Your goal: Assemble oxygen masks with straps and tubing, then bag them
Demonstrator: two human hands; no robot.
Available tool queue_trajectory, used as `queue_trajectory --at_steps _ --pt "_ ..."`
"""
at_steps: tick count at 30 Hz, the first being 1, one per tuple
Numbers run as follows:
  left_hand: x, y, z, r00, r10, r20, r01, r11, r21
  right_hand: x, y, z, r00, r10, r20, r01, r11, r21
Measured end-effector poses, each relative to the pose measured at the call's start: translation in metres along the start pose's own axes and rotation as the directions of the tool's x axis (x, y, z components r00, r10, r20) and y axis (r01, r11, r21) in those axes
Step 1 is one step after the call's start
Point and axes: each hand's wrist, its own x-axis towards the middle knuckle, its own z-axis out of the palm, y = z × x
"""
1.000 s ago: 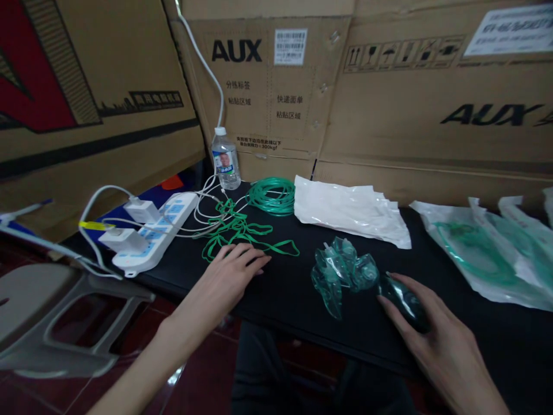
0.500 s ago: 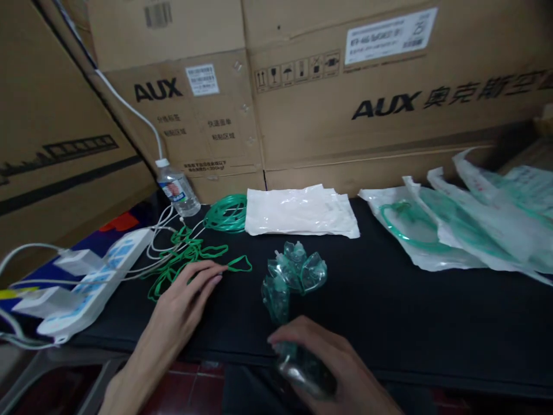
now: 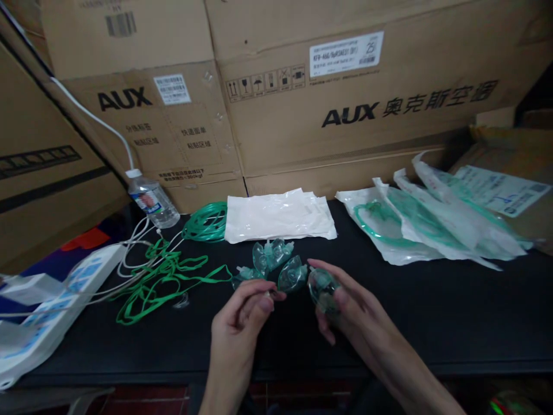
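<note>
"What's the right hand doing?"

"On my feed, the right hand (image 3: 352, 305) grips a clear green mask (image 3: 323, 285) between thumb and fingers. I see it over the bench (image 3: 458, 314), on the side near the wearer, just right of the loose ones."

"And the left?"

"The left hand (image 3: 239, 323) has its thumb and fingertips drawn together. I can't tell whether anything is pinched there; the fingers hide it."

"Where are those loose ones?"

"I have the loose masks (image 3: 294, 275) clustered just beyond both hands, one partly hidden behind the left fingers. Left of them lie tangled green straps (image 3: 164, 271), one loop reaching toward the cluster."

"Farther back?"

"A coil of green tubing (image 3: 202, 225) right beside flat white packets (image 3: 279, 216). To the right, I see translucent bags (image 3: 444, 222) overlapping, green contents showing through."

"Left end?"

"I make out a white power strip (image 3: 64, 308) with plugs in it, and a plastic bottle (image 3: 153, 202) near the cardboard box (image 3: 276, 132)."
</note>
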Motion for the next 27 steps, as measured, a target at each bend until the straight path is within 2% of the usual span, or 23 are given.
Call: queue_trajectory --at_steps 3,7,14,19,23,27 --pt "0.003 0.002 0.005 0.993 -0.099 0.071 0.102 0.994 -0.034 0.007 -0.001 -0.007 0.998 0.036 -0.049 -0.03 0.992 0.121" --pt "0.005 -0.001 0.002 0.977 -0.196 0.09 0.202 0.977 -0.063 0.007 0.004 -0.003 0.998 0.021 0.051 -0.023 0.999 0.033" --pt "0.007 0.012 0.017 0.972 -0.204 -0.112 0.181 0.966 -0.185 0.001 0.001 0.0 0.992 -0.041 0.123 0.049 0.997 -0.057" --pt "0.007 0.022 0.02 0.977 -0.203 -0.061 0.192 0.97 -0.151 0.003 0.001 0.008 0.981 -0.058 0.187 0.078 0.992 -0.103" --pt "0.009 0.02 0.017 0.984 -0.18 -0.003 0.178 0.978 -0.109 0.003 0.0 0.009 0.973 -0.065 0.221 0.092 0.989 -0.113" --pt "0.009 0.015 0.01 0.979 -0.204 0.025 0.206 0.97 -0.126 -0.001 0.0 0.008 0.978 -0.04 0.205 0.069 0.988 -0.138"
